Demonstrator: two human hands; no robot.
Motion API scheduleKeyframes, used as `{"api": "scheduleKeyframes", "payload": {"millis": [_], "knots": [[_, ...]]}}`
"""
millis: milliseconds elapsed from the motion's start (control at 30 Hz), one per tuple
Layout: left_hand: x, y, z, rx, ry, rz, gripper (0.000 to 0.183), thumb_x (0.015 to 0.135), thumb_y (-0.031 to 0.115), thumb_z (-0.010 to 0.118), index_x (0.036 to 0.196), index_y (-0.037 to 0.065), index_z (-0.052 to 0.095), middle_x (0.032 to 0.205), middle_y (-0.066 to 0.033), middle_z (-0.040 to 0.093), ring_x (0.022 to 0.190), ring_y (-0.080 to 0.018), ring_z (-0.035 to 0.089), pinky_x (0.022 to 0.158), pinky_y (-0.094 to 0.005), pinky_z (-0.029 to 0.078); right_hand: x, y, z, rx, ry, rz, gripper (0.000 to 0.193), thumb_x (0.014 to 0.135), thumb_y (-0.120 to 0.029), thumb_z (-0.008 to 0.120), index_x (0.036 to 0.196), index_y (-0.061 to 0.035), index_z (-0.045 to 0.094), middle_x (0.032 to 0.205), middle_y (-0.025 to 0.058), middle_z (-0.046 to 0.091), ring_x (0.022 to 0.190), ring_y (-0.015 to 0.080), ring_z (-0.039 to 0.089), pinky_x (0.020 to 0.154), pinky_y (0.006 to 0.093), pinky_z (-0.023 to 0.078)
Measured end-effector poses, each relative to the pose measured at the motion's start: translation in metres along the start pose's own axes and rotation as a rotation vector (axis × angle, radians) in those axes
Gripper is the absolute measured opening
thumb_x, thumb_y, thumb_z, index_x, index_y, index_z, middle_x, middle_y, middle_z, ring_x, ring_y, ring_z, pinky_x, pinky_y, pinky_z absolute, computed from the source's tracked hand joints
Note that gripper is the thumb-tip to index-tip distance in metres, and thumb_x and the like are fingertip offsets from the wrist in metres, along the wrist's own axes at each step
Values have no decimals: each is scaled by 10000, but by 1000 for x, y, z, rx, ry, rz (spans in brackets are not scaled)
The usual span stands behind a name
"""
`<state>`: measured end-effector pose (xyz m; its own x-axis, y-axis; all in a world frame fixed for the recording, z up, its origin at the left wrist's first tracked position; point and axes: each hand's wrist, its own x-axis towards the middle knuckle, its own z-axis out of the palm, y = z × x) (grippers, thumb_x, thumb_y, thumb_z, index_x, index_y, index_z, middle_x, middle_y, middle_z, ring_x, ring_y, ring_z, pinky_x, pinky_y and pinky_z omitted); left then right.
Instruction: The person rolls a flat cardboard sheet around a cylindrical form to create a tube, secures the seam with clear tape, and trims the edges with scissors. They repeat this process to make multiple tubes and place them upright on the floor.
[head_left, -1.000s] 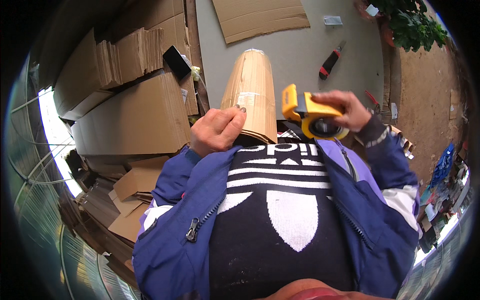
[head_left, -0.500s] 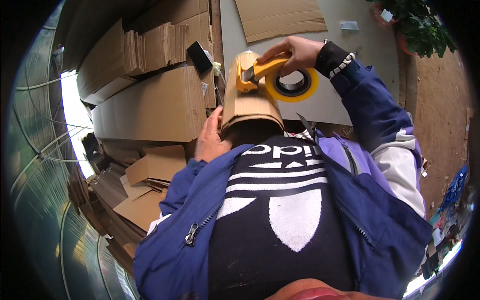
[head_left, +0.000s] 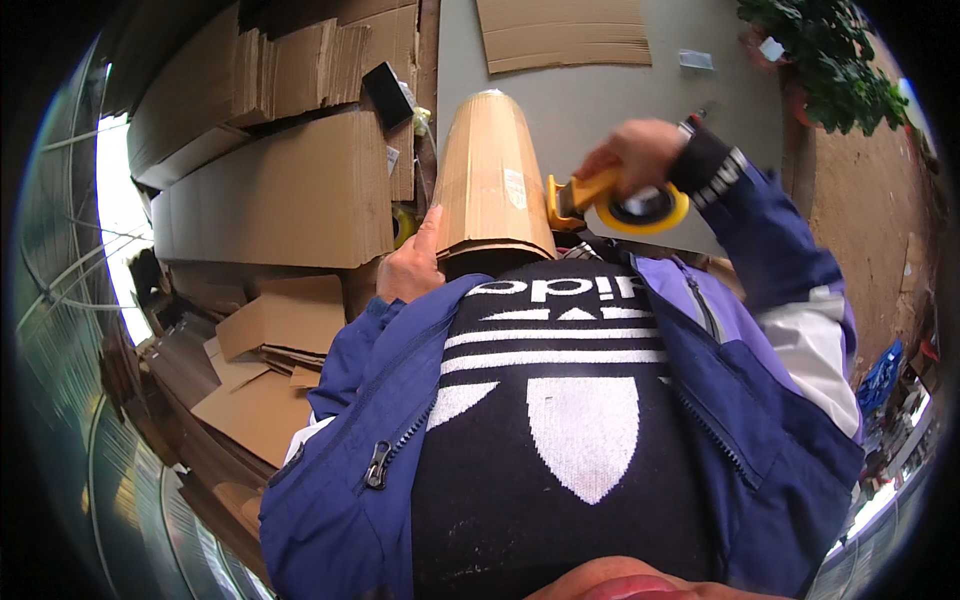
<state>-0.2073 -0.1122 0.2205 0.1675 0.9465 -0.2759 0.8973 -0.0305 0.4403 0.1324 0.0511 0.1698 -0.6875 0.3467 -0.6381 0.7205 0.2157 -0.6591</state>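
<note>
A folded cardboard carton [head_left: 485, 170], rounded like a tube, lies before me with its near end against my chest. My left hand [head_left: 408, 268] rests along its near left edge, index finger stretched out against the side; the other fingers are partly hidden. To the right of the carton, my right hand [head_left: 643, 158], a little blurred, grips the yellow tape dispenser [head_left: 592, 188] by its handle. The dispenser carries a yellow-rimmed roll of tape [head_left: 672, 212], and its front end is close to the carton's right edge.
Stacked flat cardboard boxes [head_left: 280, 195] fill the left side, with a black phone-like slab [head_left: 387, 93] on them. A cardboard sheet [head_left: 565, 35] and a small clear packet [head_left: 696, 60] lie on the grey table [head_left: 740, 150]. A leafy plant [head_left: 820, 60] stands at far right.
My right hand has brought the tape dispenser off the carton's top, rightward and nearer to me. My left hand remains at the carton's left edge, its index finger now extended.
</note>
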Motion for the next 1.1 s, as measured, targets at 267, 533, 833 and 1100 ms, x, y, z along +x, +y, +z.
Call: {"api": "scheduleKeyframes", "payload": {"millis": [267, 533, 833, 1100], "knots": [[38, -56, -13, 0, 268, -52, 475, 853, 95, 590, 1327, 95, 550, 916, -303, 679, 881, -472, 665, 765, -550, 524, 28, 54, 58, -423, 77, 410, 493, 752, -242, 724, 1240, -171, 712, 1108, 58, 743, 974, 280, 696, 919, 349, 538], [145, -61, -83, 104, 211, -103, 376, 972, 347, 518, 1084, -1, 604, 961, -305, 676, 917, -483, 650, 800, -562, 517, 27, 96, 77, 1074, 1116, -81, 767, 781, -19, 734, 1483, -3, 425, 1328, 99, 592, 1172, 197, 592, 1004, 281, 456], [168, -63, -92, 69, 214, 244, 319, 915, 251, 561, 1164, 61, 625, 833, -253, 686, 803, -444, 676, 707, -547, 535, 20, 143, 171, 1279, 1278, 294, 521, 819, -128, 767, 1272, 26, 559, 1009, 49, 649, 870, 136, 614, 769, 270, 498], [198, -42, -107, 155, 102, 232, 292, 887, 229, 640, 1134, 75, 662, 908, -253, 678, 862, -445, 658, 738, -512, 527, -45, 231, 220, 1221, 1528, 848, 480, 769, -185, 816, 1161, 30, 644, 982, 86, 702, 795, 179, 631, 691, 304, 491]]}}
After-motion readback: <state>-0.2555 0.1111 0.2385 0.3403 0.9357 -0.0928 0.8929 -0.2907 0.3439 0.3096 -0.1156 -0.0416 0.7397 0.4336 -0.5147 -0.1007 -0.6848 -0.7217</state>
